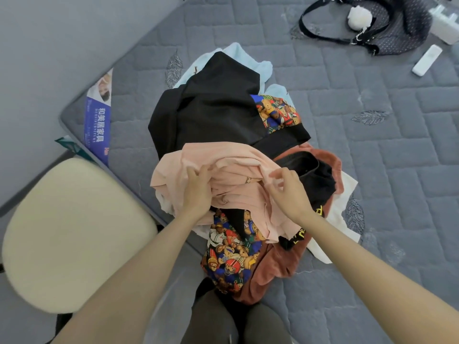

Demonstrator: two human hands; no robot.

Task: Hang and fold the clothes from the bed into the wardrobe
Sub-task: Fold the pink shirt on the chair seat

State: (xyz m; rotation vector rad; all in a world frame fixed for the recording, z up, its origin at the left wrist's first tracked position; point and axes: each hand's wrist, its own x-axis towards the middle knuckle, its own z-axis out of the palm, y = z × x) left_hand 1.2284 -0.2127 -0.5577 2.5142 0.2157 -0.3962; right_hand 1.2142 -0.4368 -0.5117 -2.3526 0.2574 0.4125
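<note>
Head view looks down on a grey quilted bed mattress [372, 170], with a cream round stool cushion [69, 234] beside its corner. A heap of mixed clothes [223, 115] lies at the near edge. The left hand [196, 192] grips a fold of the peach-pink cotton garment [231, 170] on top, and the right hand [289, 192] pinches its cloth alongside. Far right, a dark dotted shoulder bag [397, 28] carries a white fluffy pompom [359, 17].

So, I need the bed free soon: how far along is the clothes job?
Barely started. Done: nothing looks folded or hung; everything lies heaped on the mattress. In hand: the left hand grips the pink garment, the right hand pinches its fold. Remaining: the black garment, teddy-bear print piece, rust fleece, light blue cloth, white cloth.
</note>
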